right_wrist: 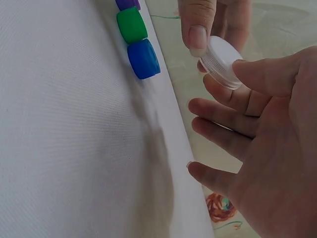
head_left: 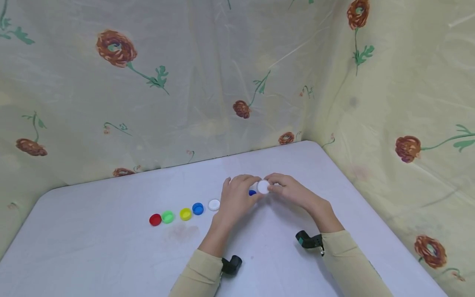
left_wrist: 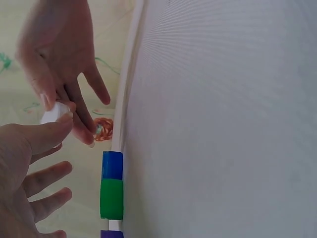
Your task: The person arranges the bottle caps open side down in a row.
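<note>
A small white round cap (head_left: 263, 187) with a ribbed edge is held above the white table between both hands. My left hand (head_left: 239, 196) pinches one side of it between thumb and fingers. From the other side, the thumb and index finger of my right hand (head_left: 291, 189) pinch the same cap (right_wrist: 224, 62); the remaining fingers spread loosely. Close by on the table stand a blue cap (right_wrist: 144, 58), a green cap (right_wrist: 132, 25) and a purple cap (right_wrist: 128, 4), side by side. In the head view the left hand hides most of that group.
Left of the hands, a slanting row lies on the table (head_left: 111, 247): a red cap (head_left: 155, 219), a light green cap (head_left: 168, 217), a yellow cap (head_left: 185, 213), a blue open cap (head_left: 198, 208) and another white cap (head_left: 214, 204). Flowered sheeting (head_left: 208, 82) rises behind the table.
</note>
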Demonstrator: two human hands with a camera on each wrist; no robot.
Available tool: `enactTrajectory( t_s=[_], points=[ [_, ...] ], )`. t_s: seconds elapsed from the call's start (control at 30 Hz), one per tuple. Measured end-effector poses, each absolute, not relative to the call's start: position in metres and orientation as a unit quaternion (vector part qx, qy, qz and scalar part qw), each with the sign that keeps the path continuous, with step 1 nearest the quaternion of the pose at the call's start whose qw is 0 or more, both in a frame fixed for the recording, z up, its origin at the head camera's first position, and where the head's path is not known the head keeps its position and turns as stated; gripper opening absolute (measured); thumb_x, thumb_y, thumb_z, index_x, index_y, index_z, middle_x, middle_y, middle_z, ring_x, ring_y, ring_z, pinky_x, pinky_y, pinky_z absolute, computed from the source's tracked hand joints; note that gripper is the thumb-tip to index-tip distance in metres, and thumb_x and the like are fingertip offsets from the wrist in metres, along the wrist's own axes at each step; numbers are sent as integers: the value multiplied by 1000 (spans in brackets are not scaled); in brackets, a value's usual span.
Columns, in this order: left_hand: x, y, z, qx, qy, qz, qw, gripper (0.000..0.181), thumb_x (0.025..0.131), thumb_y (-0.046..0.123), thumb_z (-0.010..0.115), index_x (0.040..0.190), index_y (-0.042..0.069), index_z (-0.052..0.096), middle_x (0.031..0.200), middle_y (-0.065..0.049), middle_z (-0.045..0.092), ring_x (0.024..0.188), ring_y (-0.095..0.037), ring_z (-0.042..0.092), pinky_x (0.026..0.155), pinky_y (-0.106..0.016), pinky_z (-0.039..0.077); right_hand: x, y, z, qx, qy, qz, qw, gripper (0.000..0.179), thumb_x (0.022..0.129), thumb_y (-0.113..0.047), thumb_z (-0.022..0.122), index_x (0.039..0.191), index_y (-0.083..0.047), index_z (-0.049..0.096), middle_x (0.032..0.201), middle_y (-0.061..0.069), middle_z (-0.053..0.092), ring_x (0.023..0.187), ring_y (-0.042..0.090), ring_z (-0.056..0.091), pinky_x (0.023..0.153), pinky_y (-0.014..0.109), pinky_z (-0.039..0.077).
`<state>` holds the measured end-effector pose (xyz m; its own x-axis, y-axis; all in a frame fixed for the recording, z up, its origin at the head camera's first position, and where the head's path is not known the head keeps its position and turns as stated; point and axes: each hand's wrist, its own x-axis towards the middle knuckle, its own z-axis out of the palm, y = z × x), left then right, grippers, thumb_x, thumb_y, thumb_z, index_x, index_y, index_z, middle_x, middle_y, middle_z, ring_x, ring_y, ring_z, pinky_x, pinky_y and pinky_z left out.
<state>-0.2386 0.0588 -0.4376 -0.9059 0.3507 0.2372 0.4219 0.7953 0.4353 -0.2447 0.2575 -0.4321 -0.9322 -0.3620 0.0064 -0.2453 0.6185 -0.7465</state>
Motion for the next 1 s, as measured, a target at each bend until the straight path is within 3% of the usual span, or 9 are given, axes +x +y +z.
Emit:
enactTrajectory(
  t_s=[0.3,0.6,1.0],
  points=[
    [-238,60,-436,-216,-944,-233,90,43,86,45,74,125,28,68,131,5,66,133,-19,53,117,-62,27,-243,261,-434,-136,892,-421,91,33,100,-22,51,126,-8,65,137,16,60,131,36,52,110,57,39],
    [-239,60,-438,-226,-945,-210,107,41,86,47,75,122,28,69,129,6,67,133,-20,53,117,-62,28,-242,264,-434,-139,886,-429,112,38,103,-27,46,129,-6,63,130,15,64,122,32,56,107,55,42],
    [-239,58,-440,-235,-947,-196,102,41,86,53,72,119,28,71,127,6,68,133,-21,53,115,-63,30,-240,265,-428,-137,887,-421,131,41,104,-34,44,134,-10,60,140,12,59,137,35,48,115,57,34]
  ],
)
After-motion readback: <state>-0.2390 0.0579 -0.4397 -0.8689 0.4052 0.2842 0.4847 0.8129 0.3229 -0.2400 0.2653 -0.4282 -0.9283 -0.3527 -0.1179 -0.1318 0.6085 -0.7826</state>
